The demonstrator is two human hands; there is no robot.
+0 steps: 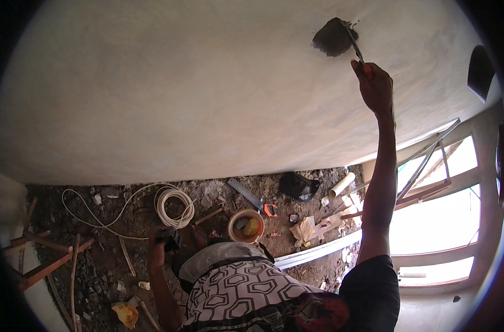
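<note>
We have our right hand [375,83] raised high against the pale plastered wall [196,94], fingers closed round the reddish handle of a slim metal tool [356,45]. The tip of that tool sits at the lower right edge of the dark rough-edged hole in the wall [333,37], near the wall's upper right corner, and a thin wire end seems to poke out at the hole's top right edge.

The dark-skinned hand low down [162,242], near the foot of the wall, appears to belong to a crouching person in a patterned shirt [246,290] below us; it is wrapped round a small dark object that we cannot identify. Our own left hand is not in view, so we cannot tell whether it is open or closed.

On the rubble floor [108,265] by the wall's base lie a coil of white cable [174,206], a round orange bucket [246,226], a grey spirit level [244,193], a white plastic pipe [341,185] and loose timber battens [47,260]. A bright window frame [445,221] stands at the right.

We judge the step in hand to be working at the hole's edge with the tool. The next move calls for steady wrist pressure at the rim, kept clear of the wire end.
</note>
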